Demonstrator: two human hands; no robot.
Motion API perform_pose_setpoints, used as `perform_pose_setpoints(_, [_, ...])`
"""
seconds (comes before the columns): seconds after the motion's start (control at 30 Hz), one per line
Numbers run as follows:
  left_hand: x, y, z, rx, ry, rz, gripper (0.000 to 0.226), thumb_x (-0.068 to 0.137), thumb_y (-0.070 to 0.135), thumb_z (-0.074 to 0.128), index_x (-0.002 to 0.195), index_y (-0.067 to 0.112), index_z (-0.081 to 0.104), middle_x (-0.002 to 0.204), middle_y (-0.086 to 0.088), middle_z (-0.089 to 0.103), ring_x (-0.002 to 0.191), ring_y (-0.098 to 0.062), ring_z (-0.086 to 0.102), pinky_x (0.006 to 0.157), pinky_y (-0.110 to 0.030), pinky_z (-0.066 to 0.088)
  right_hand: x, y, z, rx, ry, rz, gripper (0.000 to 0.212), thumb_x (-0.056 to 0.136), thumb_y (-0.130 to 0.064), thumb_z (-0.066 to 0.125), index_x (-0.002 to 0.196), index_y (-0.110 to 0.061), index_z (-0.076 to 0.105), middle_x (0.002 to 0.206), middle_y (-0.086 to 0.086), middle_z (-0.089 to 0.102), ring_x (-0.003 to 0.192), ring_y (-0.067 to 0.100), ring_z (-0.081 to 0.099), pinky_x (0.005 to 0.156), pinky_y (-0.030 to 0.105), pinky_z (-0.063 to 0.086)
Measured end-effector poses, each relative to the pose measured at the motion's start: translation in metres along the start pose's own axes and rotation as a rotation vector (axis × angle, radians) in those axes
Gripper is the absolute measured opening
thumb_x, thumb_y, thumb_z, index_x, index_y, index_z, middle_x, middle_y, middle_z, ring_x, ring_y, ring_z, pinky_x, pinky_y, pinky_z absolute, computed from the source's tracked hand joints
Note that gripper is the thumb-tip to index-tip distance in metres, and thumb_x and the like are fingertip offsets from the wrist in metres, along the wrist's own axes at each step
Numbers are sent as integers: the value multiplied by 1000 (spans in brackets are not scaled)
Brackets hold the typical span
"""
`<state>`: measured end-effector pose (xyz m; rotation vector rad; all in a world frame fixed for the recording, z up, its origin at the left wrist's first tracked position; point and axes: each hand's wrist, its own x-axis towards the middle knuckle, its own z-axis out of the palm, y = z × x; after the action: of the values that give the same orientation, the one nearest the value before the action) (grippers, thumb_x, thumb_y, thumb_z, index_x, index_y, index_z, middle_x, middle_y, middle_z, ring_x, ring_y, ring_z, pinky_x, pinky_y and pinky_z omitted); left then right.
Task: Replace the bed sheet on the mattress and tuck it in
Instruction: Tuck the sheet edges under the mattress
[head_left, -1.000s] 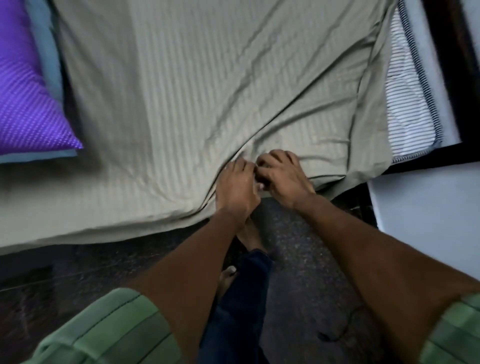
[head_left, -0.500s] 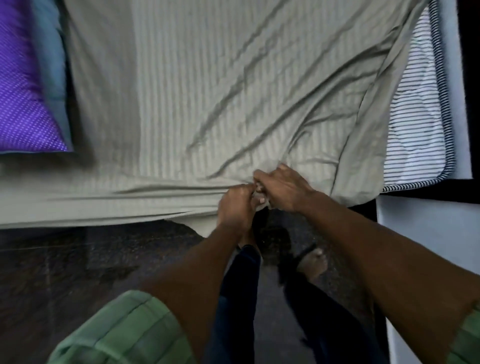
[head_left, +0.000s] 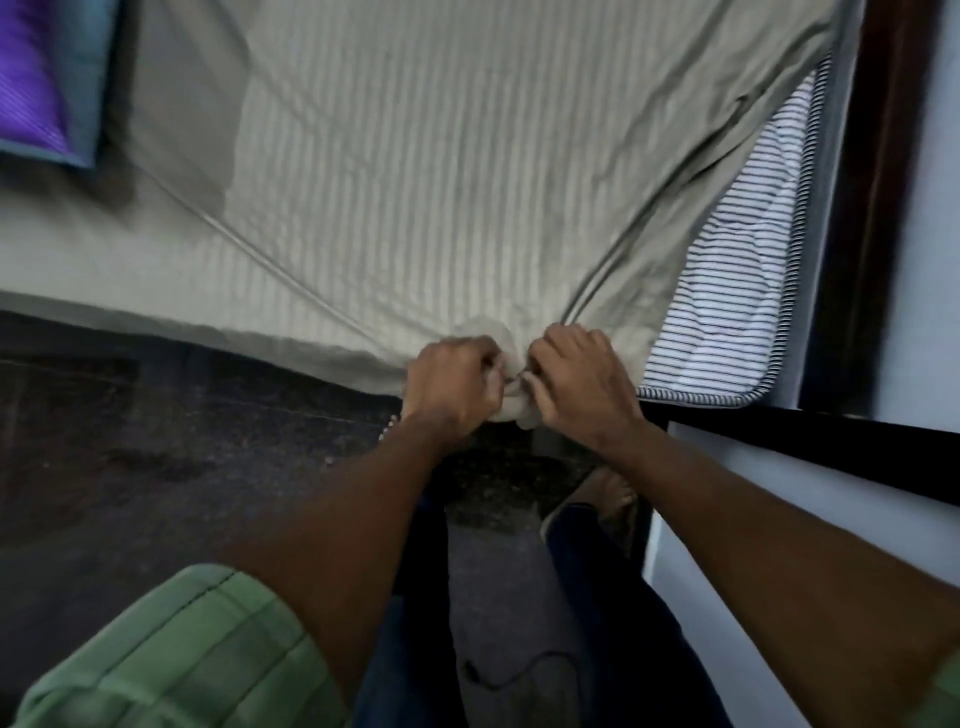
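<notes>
**Sheet gathered at near edge; corner not yet covered**

I note the sheet (head_left: 467, 182) spread over most of the mattress (head_left: 737, 291), whose striped right corner lies bare. Two taut creases run from the fabric down to the near edge, where the cloth is bunched. A purple pillow (head_left: 31, 73) sits at far left. The floor (head_left: 156, 441) below is dark.

The left hand (head_left: 452, 382) and right hand (head_left: 582, 379) sit close together at that bunch, fingers of both curled tight round the gathered fabric.

I judge the step in hand to be pulling the sheet into position. The next move likely calls for drawing the cloth rightward over the bare corner, then tucking it under.
</notes>
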<state>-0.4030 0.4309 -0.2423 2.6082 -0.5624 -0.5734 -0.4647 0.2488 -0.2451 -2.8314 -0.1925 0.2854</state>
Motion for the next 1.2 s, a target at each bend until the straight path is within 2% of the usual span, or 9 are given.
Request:
perform_pose_setpoints(0.1, [6, 38, 25, -41, 59, 20, 25, 78, 36, 69, 100, 24, 68, 95, 1, 68, 89, -26, 65, 78, -41, 53, -32, 43, -8, -146, -109, -6, 52, 76, -39, 67, 122, -17, 58, 125, 7, 54, 115, 31, 50, 98, 44, 40])
perform_pose_setpoints(0.2, [2, 65, 52, 72, -5, -10, 45, 77, 42, 76, 116, 22, 64, 111, -4, 62, 106, -28, 58, 90, -44, 50, -39, 69, -2, -177, -71, -122, 38, 83, -25, 57, 121, -20, 60, 126, 2, 57, 123, 31, 50, 103, 44, 38])
perform_pose_setpoints(0.3, [5, 75, 61, 115, 44, -72, 28, 81, 37, 76, 104, 22, 70, 107, -4, 63, 104, -29, 58, 88, -43, 47, -39, 72, -2, -34, -34, -164, 20, 86, -14, 61, 106, -18, 59, 101, 3, 61, 105, 30, 57, 87, 40, 40])
perform_pose_setpoints(0.4, [5, 96, 69, 11, -60, -36, 13, 91, 32, 70, 98, 22, 75, 106, -4, 70, 106, -29, 61, 86, -41, 48, -48, 85, -22, -49, -274, -8, 28, 94, -20, 55, 121, -18, 49, 100, 12, 68, 97, 36, 65, 71, 39, 35])
perform_pose_setpoints(0.5, [-1, 139, 94, -83, -256, -63, 24, 102, 35, 57, 111, 18, 71, 116, -12, 70, 113, -34, 63, 88, -40, 47, -62, 109, -47, -174, -530, 112, 32, 102, -37, 48, 131, -24, 48, 118, 14, 68, 112, 35, 64, 81, 39, 40])
perform_pose_setpoints(0.87, [3, 166, 82, -239, -319, -84, 23, 102, 36, 53, 110, 24, 69, 118, -7, 71, 113, -30, 62, 83, -37, 45, -70, 131, -65, -209, -713, 452, 39, 99, -28, 47, 136, -28, 60, 137, 9, 60, 125, 31, 58, 103, 46, 45])
perform_pose_setpoints(1.07, [0, 153, 72, -80, -175, -7, 14, 95, 26, 59, 104, 29, 69, 111, -1, 73, 105, -28, 66, 76, -32, 39, -67, 120, -65, -385, -981, 400, 35, 90, -42, 60, 120, -24, 59, 137, 6, 60, 133, 29, 50, 117, 51, 21])
perform_pose_setpoints(1.13, [3, 147, 74, -84, -170, 13, 14, 93, 23, 60, 102, 27, 70, 108, 2, 72, 102, -25, 66, 77, -31, 41, -77, 112, -62, -531, -1139, 345, 54, 85, -52, 67, 133, -28, 57, 146, 5, 53, 142, 30, 38, 119, 54, 15])
perform_pose_setpoints(1.2, [5, 147, 77, -84, -168, 23, 13, 92, 21, 61, 100, 27, 69, 104, 3, 71, 97, -24, 65, 75, -30, 44, -87, 103, -54, -501, -1095, 335, 54, 88, -51, 63, 136, -26, 57, 143, 3, 56, 138, 27, 45, 118, 55, 17])
